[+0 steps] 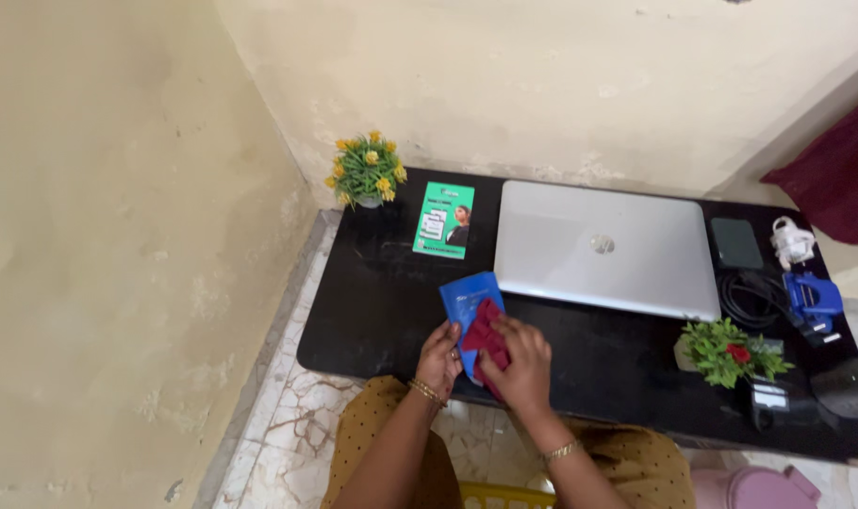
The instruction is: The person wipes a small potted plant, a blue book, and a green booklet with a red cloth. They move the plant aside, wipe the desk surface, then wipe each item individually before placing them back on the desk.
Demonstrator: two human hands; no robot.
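My left hand (438, 359) grips the lower edge of a small blue booklet (466, 300) held just above the black desk (372, 311). My right hand (520, 361) presses a dark red cloth (486, 332) against the booklet's cover. Both wrists wear thin gold bangles. A shut silver laptop (603, 247) lies flat right behind the booklet.
A green card (444, 220) and a small potted plant with yellow flowers (366, 172) stand at the back left by the wall corner. At the right are a dark case (735, 242), a white cable bundle (791, 241), black cord (750, 297), a blue hole punch (812, 299), and a red-flowered plant (728, 352).
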